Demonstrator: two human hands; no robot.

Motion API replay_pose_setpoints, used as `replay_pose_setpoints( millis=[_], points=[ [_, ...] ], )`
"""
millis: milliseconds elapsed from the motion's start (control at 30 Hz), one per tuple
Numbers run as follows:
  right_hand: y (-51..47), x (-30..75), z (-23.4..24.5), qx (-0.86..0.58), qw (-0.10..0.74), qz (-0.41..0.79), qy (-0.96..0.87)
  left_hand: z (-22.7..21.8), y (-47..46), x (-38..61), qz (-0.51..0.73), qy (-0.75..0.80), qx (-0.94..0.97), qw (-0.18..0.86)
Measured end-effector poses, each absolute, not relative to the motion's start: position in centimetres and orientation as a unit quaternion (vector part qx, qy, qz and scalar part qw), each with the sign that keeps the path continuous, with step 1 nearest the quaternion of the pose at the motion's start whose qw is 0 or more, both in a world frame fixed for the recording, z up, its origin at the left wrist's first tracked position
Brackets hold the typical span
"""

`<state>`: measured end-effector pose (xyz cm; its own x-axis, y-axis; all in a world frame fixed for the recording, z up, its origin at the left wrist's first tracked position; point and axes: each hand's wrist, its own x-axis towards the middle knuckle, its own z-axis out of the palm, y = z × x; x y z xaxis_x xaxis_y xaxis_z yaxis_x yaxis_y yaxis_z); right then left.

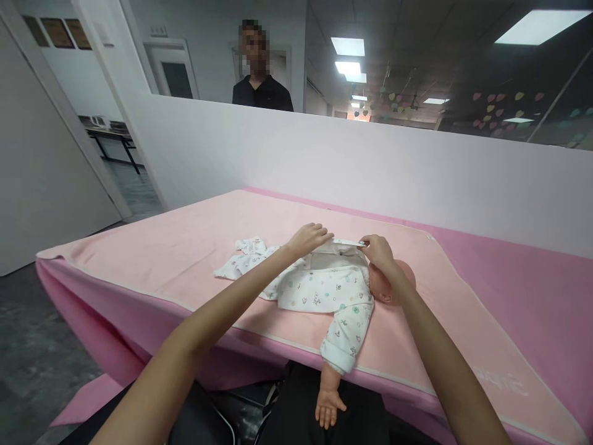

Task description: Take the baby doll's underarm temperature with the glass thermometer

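A baby doll [407, 270] lies on the table with its head to the right, partly hidden behind my right forearm. It wears a white printed baby shirt [315, 290], whose front is spread so the plain inner side shows. My right hand [377, 250] pinches the far front edge of the shirt near the collar. Farther left along that same edge, my left hand [309, 238] has its fingers curled on the cloth. One sleeved arm of the doll hangs over the near table edge, its hand [328, 405] sticking out of the cuff. White printed pants [236, 266] cover the legs.
A light pink blanket [176, 247] lies over a darker pink cloth [532, 266] on the table. Behind it rises a white half wall [324, 154] with glass above. A person in a black shirt [262, 94] stands beyond. At left is a doorway with a desk [111, 133].
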<state>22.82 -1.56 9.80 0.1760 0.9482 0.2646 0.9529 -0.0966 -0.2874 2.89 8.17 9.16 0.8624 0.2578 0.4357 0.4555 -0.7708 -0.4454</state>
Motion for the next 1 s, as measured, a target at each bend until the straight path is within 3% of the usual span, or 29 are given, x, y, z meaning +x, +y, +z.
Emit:
replay_pose_setpoints(
  millis=[200,367,467,567,667,767,1000],
  points=[
    [-3.7,23.5,9.0,-0.686,0.193,-0.051,-0.699,8.7,5.6,-1.5,-0.188,-0.248,-0.940,0.137],
    [-5.0,23.0,7.7,-0.633,0.100,-0.104,-0.761,9.2,2.6,-3.7,-0.044,-0.265,-0.963,-0.023],
    [-5.8,22.8,7.1,-0.618,0.096,-0.102,-0.773,11.0,2.8,-3.4,0.012,-0.281,-0.951,-0.125],
    [-6.6,23.0,7.2,-0.614,0.157,-0.076,-0.770,12.0,4.8,-0.5,-0.085,-0.298,-0.935,-0.175],
    [-7.4,24.1,7.6,-0.638,0.249,-0.025,-0.728,10.2,7.0,4.1,-0.239,-0.370,-0.888,-0.129],
    [-7.7,26.2,7.6,-0.669,0.327,0.030,-0.667,6.8,8.5,7.9,-0.199,-0.433,-0.877,-0.070],
    [-6.9,30.9,5.1,-0.645,0.509,0.246,-0.514,3.2,9.5,9.2,-0.096,-0.485,-0.863,-0.105]
  ],
)
